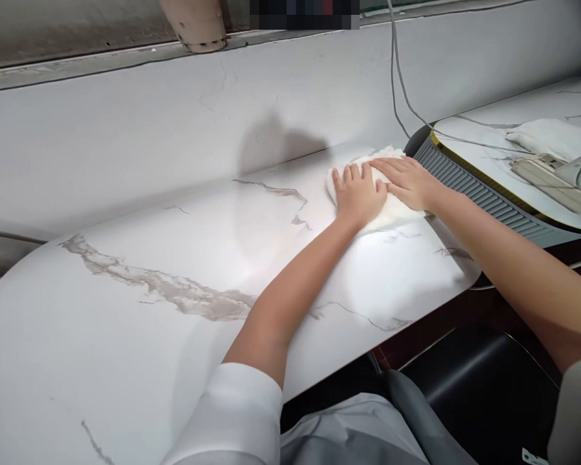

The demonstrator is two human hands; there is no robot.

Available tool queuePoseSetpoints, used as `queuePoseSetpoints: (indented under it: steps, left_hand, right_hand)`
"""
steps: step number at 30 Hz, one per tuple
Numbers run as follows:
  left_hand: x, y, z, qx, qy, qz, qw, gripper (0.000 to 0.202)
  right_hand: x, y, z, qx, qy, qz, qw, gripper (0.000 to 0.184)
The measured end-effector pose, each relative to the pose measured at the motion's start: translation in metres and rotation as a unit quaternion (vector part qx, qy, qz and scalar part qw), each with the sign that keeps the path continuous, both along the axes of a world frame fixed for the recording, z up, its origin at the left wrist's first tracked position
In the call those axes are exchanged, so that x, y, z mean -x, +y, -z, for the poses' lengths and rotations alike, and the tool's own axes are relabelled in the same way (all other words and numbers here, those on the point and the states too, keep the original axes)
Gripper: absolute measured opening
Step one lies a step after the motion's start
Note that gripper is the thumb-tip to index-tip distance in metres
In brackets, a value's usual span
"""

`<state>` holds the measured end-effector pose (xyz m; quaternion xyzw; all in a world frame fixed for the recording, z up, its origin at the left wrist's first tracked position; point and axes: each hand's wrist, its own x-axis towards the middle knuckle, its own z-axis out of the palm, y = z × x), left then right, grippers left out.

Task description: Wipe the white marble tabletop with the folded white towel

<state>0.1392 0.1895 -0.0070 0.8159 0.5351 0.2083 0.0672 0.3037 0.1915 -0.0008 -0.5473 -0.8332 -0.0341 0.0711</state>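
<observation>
A white cloth (390, 213) lies flat on the far right part of a white marble-patterned tabletop (174, 271). My left hand (358, 192) rests palm down on the cloth with its fingers stretched out side by side. Beside it, my right hand (407, 181) also presses flat on the cloth, its fingers pointing left and partly overlapping the left hand's edge. Only the cloth's rim shows around both hands.
A marbled wall panel (174, 123) rises behind the table. To the right sits a second marbled surface (494, 139) with a ribbed grey edge (469, 187), a power strip (552, 181), another white cloth (552, 137) and grey cables (397, 84). A dark seat (484, 394) lies below.
</observation>
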Motion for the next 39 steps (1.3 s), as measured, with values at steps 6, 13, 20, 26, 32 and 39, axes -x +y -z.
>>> queuePoseSetpoints:
  steps: [6, 13, 20, 26, 32, 39]
  left_hand:
    - [0.004, 0.061, 0.000, 0.020, -0.011, -0.019, 1.000, 0.045]
    - [0.005, 0.090, 0.001, 0.023, -0.012, -0.028, 0.999, 0.046]
    - [0.006, 0.073, 0.002, 0.023, -0.005, -0.013, 1.000, 0.047]
    - [0.005, 0.031, 0.000, 0.017, 0.007, 0.014, 1.000, 0.050]
    - [0.005, -0.026, 0.001, 0.004, 0.010, 0.062, 0.998, 0.051]
    - [0.028, -0.099, 0.002, -0.010, 0.022, 0.085, 0.996, 0.054]
  right_hand:
    - [0.011, 0.064, 0.000, 0.012, 0.014, 0.007, 1.000, 0.058]
    - [0.011, 0.098, 0.010, -0.010, 0.037, 0.008, 0.999, 0.058]
    - [0.010, 0.069, 0.012, -0.035, 0.023, 0.038, 0.998, 0.058]
    - [0.004, 0.017, 0.013, -0.055, -0.001, 0.061, 0.997, 0.063]
    - [0.009, -0.058, 0.010, -0.062, -0.017, 0.106, 0.992, 0.065]
    - [0.028, -0.134, 0.011, -0.067, -0.030, 0.104, 0.992, 0.062]
